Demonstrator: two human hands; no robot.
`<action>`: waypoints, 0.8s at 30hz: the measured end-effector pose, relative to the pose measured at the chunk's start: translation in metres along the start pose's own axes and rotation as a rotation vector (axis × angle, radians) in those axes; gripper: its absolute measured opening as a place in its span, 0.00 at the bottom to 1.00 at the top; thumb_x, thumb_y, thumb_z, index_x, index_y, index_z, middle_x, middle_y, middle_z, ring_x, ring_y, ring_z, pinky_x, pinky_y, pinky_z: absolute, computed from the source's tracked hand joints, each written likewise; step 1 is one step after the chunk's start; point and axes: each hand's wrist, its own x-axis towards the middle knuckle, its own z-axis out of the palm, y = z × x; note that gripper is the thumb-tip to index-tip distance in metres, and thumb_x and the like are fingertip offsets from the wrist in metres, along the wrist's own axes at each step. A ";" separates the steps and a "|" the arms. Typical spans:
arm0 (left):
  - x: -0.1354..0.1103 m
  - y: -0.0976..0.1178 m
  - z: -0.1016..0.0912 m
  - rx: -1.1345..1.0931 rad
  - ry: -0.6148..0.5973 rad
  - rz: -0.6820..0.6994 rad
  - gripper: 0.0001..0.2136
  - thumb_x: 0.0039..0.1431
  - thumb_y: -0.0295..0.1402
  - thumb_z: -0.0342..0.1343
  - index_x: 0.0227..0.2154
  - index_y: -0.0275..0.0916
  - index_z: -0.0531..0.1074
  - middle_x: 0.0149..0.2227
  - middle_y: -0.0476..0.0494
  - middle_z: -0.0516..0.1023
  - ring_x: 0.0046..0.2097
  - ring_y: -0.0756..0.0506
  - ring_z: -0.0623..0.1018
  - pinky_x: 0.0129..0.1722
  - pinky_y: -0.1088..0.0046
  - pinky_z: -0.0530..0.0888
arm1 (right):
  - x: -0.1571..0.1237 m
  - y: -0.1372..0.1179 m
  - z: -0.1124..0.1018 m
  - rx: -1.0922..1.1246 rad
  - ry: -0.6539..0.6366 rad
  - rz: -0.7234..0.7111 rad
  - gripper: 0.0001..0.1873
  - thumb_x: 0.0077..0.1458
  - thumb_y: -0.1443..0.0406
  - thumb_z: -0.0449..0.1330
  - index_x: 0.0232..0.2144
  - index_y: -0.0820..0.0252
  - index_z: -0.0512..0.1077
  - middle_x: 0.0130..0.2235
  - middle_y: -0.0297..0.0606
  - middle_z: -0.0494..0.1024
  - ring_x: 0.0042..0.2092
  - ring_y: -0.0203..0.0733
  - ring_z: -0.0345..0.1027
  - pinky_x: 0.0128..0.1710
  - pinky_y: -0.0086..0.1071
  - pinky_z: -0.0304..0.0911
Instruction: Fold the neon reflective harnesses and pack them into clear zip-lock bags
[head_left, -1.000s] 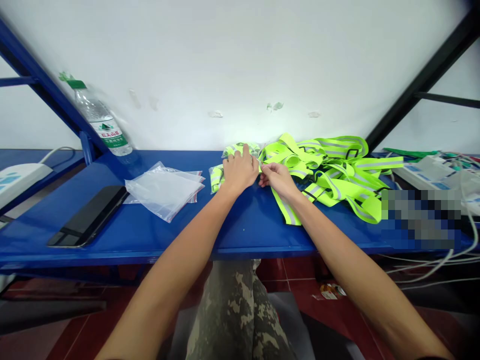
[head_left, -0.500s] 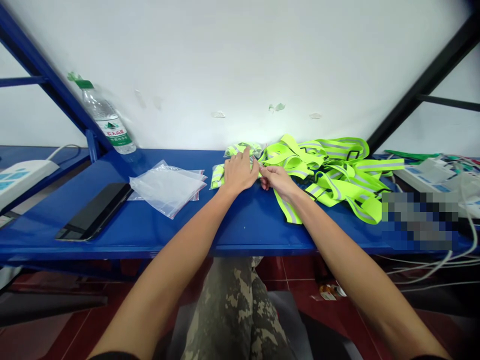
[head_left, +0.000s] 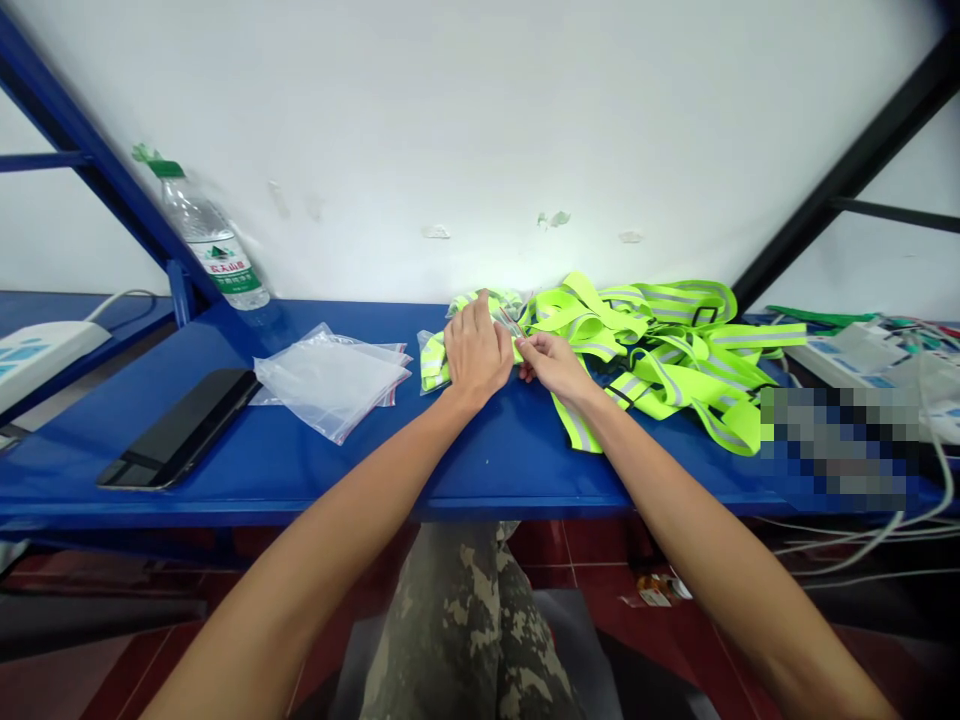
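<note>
Risk 1: loose pile [head_left: 667,345] of hi-vis straps lies touching the right wrist; my guess is a loop could snag it & get dragged along w/ any pull to the left.
Risk 2: one strap tail [head_left: 574,428] runs out to the near edge of the desk [head_left: 487,468]. A tug on the pile could slide it off, I'd say.
Risk 3: clear film is slick, so bagged bundle [head_left: 431,358] may slip out from under the palm if the pinch pulls harder than the palm holds.
Left grip [head_left: 476,350]: palm down on the bundle, fingers curled over its far side, pressing it to the desk.
Right grip [head_left: 551,362]: thumb & fingers pressed together, pinching the bundle's right end just by the left thumb. Bag mouth or strap end, too small to tell.
Bundle vs grips: mostly under the left one, only its left end showing; the right one is at its right end. Both touch it.
Bundle on desk: mid-desk, toward the far wall, btwn empty clear bags [head_left: 330,375] on the left & pile on the right.
Also about: phone [head_left: 176,432] near left, water bottle [head_left: 214,258] far left; both well apart from the hands.
</note>
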 end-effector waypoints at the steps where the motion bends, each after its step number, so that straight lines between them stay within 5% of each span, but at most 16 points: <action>1: 0.000 0.001 0.000 -0.009 0.021 0.032 0.25 0.66 0.31 0.44 0.64 0.31 0.59 0.61 0.31 0.70 0.62 0.37 0.68 0.64 0.57 0.62 | 0.001 0.000 0.000 0.039 0.015 -0.003 0.27 0.49 0.42 0.68 0.26 0.58 0.67 0.18 0.29 0.70 0.19 0.32 0.64 0.19 0.25 0.61; 6: 0.001 0.001 0.005 -0.042 -0.015 0.199 0.22 0.64 0.29 0.47 0.60 0.32 0.65 0.54 0.33 0.76 0.57 0.38 0.71 0.63 0.57 0.62 | 0.001 -0.004 0.001 0.260 0.088 0.077 0.24 0.49 0.49 0.71 0.25 0.59 0.66 0.18 0.27 0.69 0.19 0.31 0.64 0.21 0.25 0.64; 14: 0.001 -0.002 0.007 -0.012 -0.066 0.188 0.23 0.63 0.30 0.46 0.60 0.30 0.66 0.54 0.33 0.76 0.56 0.37 0.71 0.61 0.58 0.63 | 0.001 -0.004 0.001 0.375 0.135 0.053 0.29 0.38 0.56 0.77 0.31 0.54 0.60 0.16 0.20 0.66 0.15 0.30 0.56 0.14 0.24 0.52; 24: -0.003 -0.001 0.008 0.060 -0.164 0.197 0.24 0.62 0.29 0.48 0.61 0.33 0.66 0.57 0.34 0.74 0.60 0.35 0.68 0.65 0.54 0.56 | 0.002 0.001 0.003 0.288 0.152 0.055 0.25 0.44 0.59 0.72 0.31 0.53 0.58 0.16 0.18 0.62 0.14 0.29 0.52 0.15 0.24 0.48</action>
